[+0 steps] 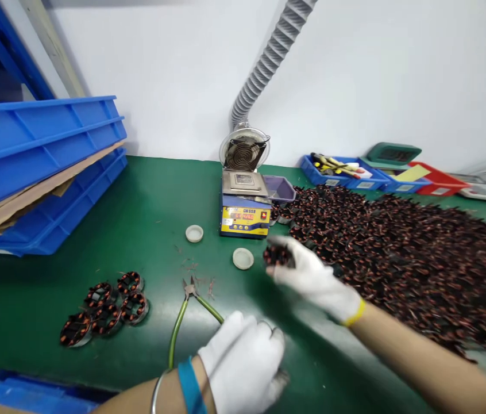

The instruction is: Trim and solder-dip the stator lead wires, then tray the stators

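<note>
My right hand (312, 279), in a white glove, holds a round copper-wound coil part (276, 255) at the near edge of a big heap of the same parts (407, 253). My left hand (243, 362), also gloved, is curled near the front edge of the green table (53, 287), right beside the green handles of a pair of cutters (189, 310); it grips nothing that I can see. Several finished coil parts (103, 307) lie grouped at the left front.
A small blue and yellow heating unit (244, 207) stands mid-table under a fan and a grey hose (269, 57). Two white lids (194, 233) (243, 258) lie before it. Blue crates (40, 167) are stacked at left; small bins with tools (346, 169) sit at back right.
</note>
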Tool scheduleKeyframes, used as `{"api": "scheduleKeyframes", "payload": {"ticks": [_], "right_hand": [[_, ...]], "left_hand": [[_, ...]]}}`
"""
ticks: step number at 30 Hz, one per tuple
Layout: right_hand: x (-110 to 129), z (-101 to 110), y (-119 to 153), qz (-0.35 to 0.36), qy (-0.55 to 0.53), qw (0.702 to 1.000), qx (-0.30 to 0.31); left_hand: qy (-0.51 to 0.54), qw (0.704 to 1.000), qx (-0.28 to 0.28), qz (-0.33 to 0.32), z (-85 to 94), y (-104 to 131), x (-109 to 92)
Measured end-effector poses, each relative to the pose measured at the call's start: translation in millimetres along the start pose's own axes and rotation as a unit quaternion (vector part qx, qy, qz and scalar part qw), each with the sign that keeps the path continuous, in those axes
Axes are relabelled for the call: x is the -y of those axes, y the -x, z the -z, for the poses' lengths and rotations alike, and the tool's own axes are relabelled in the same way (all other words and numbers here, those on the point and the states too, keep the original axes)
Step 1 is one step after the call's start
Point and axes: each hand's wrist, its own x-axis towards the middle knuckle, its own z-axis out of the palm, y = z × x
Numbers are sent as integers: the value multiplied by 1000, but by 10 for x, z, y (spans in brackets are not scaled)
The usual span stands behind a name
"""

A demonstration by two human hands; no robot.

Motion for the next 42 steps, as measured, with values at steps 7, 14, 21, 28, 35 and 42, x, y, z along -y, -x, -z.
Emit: {"api": "scheduleKeyframes", "payload": {"ticks": [7, 14, 21, 28, 35, 42], "right_hand": [[-218, -304, 745, 9, 35, 997, 68], [-10, 424, -66, 145, 123, 980, 50], [132, 297, -1162, 154, 301, 941, -23], [58, 276, -1232, 157, 286, 945, -21], [22, 616, -1609, 98, 174, 975, -99], [86, 800, -2127, 17, 121, 983, -141]], "left_hand": [[3, 1000, -5, -12, -30, -15, -23], [11, 993, -107, -54, 78, 49, 10], [-2, 993, -115, -23, -25, 36, 61], [-16, 994, -104, -39, -114, 1, 73], [-41, 995, -72, -63, -83, -24, 111], [-55, 996, -46, -60, -140, -66, 172]]}}
